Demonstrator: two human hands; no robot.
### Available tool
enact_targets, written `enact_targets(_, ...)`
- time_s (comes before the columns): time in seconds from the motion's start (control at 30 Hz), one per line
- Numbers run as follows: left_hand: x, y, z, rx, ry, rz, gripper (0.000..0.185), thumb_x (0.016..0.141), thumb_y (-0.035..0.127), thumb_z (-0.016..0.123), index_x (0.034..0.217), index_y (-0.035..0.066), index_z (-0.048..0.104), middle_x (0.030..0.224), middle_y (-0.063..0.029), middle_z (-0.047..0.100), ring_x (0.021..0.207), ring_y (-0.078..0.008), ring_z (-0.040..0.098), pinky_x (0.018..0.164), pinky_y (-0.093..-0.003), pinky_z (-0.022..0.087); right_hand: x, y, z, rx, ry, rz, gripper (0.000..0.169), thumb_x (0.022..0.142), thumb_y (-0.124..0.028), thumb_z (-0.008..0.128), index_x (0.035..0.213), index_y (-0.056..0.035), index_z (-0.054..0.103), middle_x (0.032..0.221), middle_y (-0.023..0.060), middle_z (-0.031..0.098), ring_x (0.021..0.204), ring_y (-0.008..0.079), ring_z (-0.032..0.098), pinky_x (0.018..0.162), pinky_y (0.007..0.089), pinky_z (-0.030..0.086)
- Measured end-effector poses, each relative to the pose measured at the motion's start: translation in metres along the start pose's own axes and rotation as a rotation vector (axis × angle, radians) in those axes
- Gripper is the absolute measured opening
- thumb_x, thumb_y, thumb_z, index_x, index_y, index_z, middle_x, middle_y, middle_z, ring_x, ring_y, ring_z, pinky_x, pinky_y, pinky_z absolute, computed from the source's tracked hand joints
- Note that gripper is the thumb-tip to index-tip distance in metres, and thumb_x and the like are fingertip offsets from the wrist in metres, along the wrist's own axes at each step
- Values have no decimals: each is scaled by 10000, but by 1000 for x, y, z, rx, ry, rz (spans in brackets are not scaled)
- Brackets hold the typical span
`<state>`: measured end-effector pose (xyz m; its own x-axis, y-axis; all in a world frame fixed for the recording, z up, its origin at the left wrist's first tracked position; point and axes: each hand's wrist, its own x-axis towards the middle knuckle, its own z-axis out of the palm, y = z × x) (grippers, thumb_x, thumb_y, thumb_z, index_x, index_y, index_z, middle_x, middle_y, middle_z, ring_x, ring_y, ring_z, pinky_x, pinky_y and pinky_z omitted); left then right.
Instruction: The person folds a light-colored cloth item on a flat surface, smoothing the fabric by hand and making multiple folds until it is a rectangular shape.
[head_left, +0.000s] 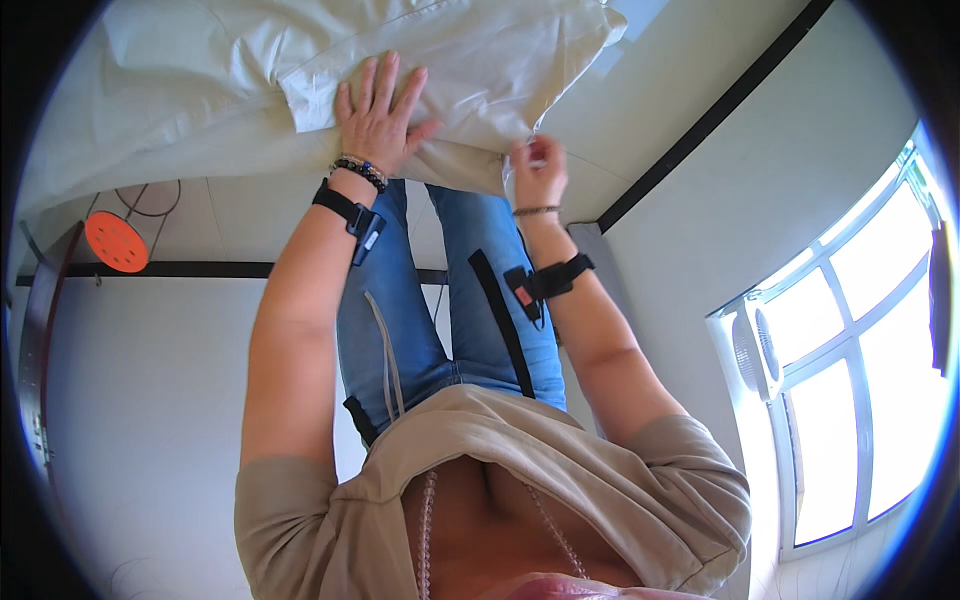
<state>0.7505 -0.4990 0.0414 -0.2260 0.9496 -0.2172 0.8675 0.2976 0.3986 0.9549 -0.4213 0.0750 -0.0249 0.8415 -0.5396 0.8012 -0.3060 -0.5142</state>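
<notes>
A cream-white cloth (480, 90), perhaps a garment, lies spread out at the top of the view, with wrinkles across it and an edge hanging toward my legs. My left hand (379, 120) rests palm down on it, fingers apart, beside a short folded-out flap (307, 97). At the cloth's near right corner, my right hand (540, 169) has its fingers curled and pinches the edge. That hand is slightly blurred, and its fingertips are partly hidden. What supports the cloth is covered by it.
Left of my legs stands a stool with an orange round seat (116, 241) and thin metal legs. A pale wall (697, 157) with black skirting (675, 142) runs along the right. Further right are a white fan (757, 349) and a bright window (862, 352).
</notes>
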Motion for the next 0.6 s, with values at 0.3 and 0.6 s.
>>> enact_targets(0.3,22,-13,-17,121,68,374,465,678,185,587,1137,179,515,1220,-30,471,1110,-158,440,874,-313,378,-1,11,7,-327,-351,-105,301,708,-272,603,876,-35,528,719,132,603,682,321,573,617,393,457)
enact_targets(0.6,84,-34,-106,-1152,-209,-597,270,828,237,553,977,12,571,830,31,569,727,-50,489,669,-211,396,40,-29,-5,607,-622,102,444,742,-133,636,1098,65,460,956,116,584,853,141,564,752,261,453)
